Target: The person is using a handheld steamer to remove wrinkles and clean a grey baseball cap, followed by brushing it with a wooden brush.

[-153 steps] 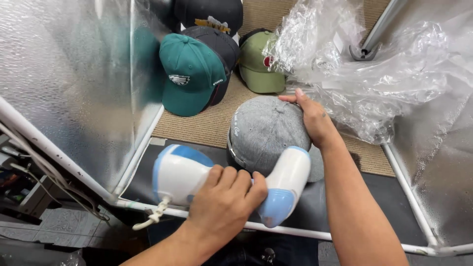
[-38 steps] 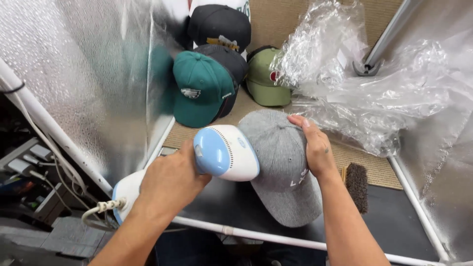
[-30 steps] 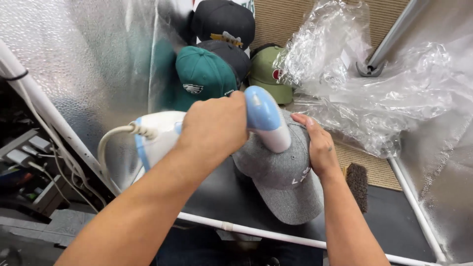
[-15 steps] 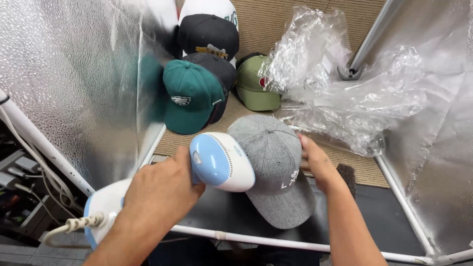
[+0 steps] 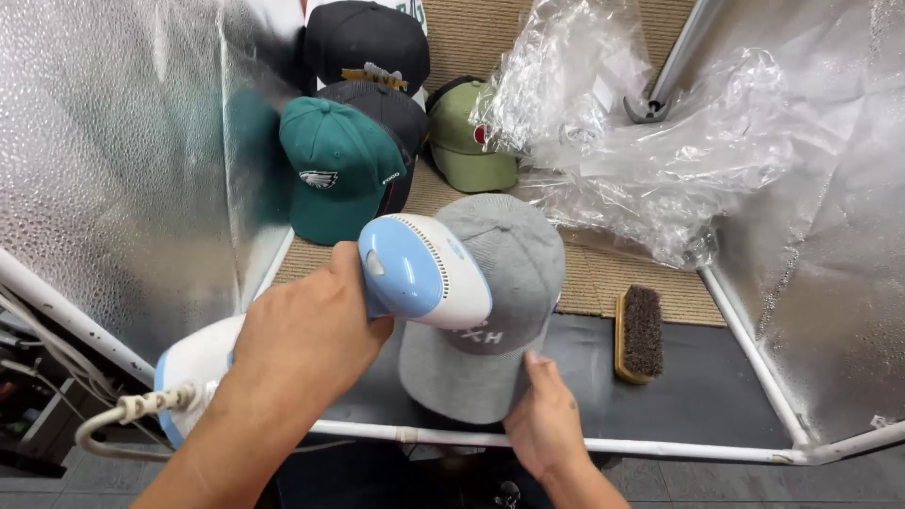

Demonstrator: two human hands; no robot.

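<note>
Black matting covers the near strip of the floor (image 5: pixel 716 386), tan carpet behind it, between silver reflective walls (image 5: pixel 113 160) and a white pipe frame (image 5: pixel 660 445). Bare mat lies right of the wooden bristle brush (image 5: pixel 639 332). Left hand (image 5: pixel 306 325), grip wrapped around the white-and-blue handheld steamer (image 5: pixel 419 269); right hand (image 5: pixel 545 424) pinches the grey fabric cap (image 5: pixel 495 311) brim at the near edge.

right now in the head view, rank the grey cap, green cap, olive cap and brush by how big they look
1. grey cap, though it is nearest the camera
2. green cap
3. olive cap, partly hidden by plastic
4. brush
</note>
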